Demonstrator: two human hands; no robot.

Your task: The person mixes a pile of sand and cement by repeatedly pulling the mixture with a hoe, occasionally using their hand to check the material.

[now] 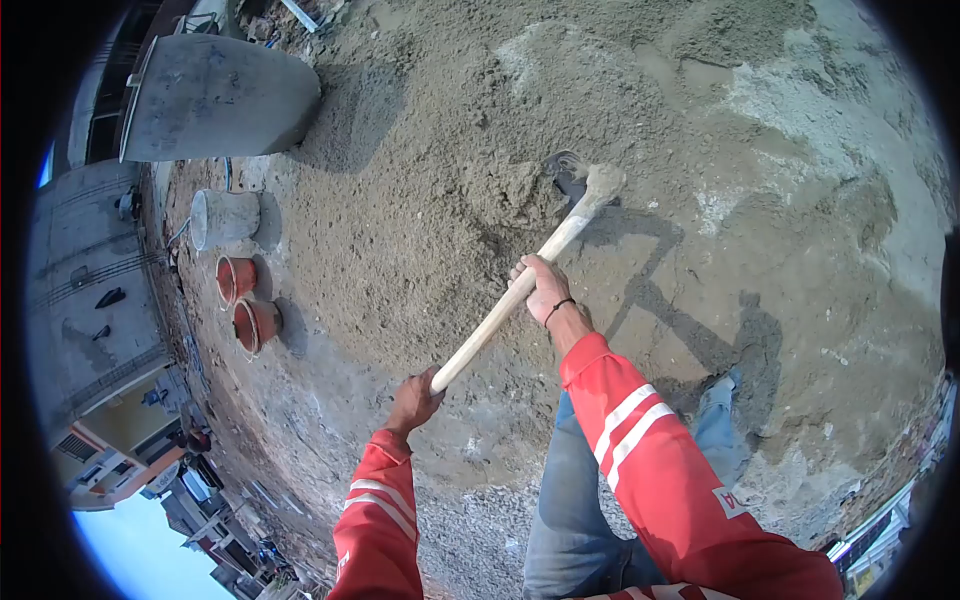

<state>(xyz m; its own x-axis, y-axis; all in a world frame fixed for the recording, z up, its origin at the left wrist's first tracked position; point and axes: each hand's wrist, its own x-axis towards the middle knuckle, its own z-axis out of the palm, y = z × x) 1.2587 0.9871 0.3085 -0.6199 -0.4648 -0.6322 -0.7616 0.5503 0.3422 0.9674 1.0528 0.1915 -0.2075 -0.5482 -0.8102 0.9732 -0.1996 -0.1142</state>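
A hoe with a pale wooden handle slants across the middle of the head view. My left hand is closed round the lower end of its handle. Higher up, my right hand, with a dark band at the wrist, grips the same handle. The hoe's head, crusted with dirt, is at the upper end, and its dark blade is partly hidden against the wet grey-brown mortar or sand heap.
A large grey tub stands at upper left. Below it are a whitish bucket and two red buckets. A concrete wall borders the left. My jeans-clad legs show at the bottom.
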